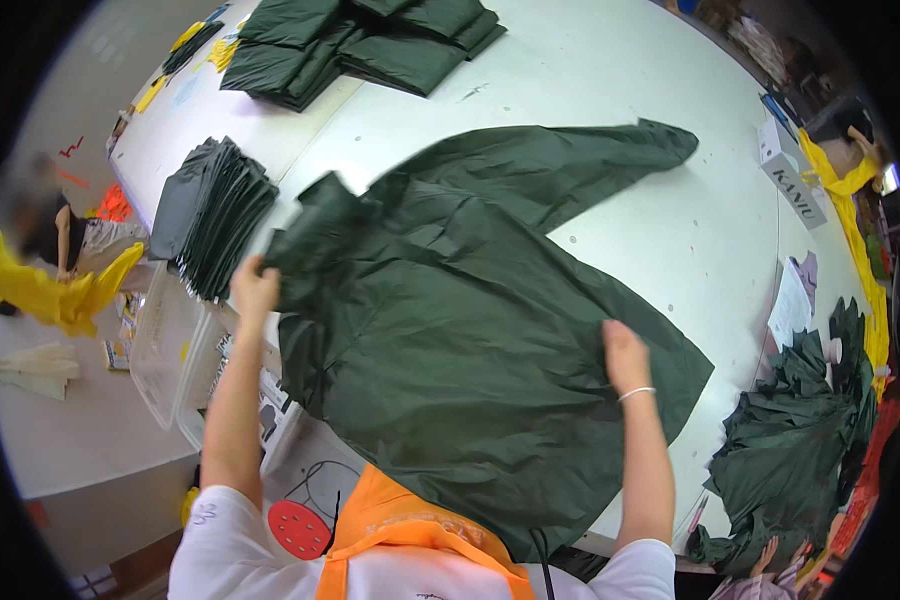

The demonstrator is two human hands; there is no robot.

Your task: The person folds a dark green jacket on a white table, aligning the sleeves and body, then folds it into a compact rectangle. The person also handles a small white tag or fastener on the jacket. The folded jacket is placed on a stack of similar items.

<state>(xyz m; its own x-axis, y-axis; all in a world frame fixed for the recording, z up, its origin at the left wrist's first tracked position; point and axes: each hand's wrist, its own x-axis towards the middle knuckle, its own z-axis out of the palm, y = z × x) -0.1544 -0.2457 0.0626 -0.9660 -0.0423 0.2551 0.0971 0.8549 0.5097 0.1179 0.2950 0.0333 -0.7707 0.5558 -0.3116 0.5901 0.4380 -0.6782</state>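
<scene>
A dark green rain jacket (440, 310) is spread across the white table (610, 215), its near part hanging over the edge against my orange apron. One sleeve stretches to the far right. My left hand (256, 288) is closed on the bunched collar or hood end at the jacket's left. Toward the right side, my right hand (625, 355) has its fingers curled onto the fabric, with a fold running from them; the fingertips are partly hidden. A white band circles my right wrist.
Folded green garments (300, 50) are stacked at the far side. A pile of dark flat bags (215, 215) stands left, above a clear plastic bin (170, 350). Crumpled green garments (790, 440) and a white box (790, 170) lie right. Other people handle yellow garments (65, 285) nearby.
</scene>
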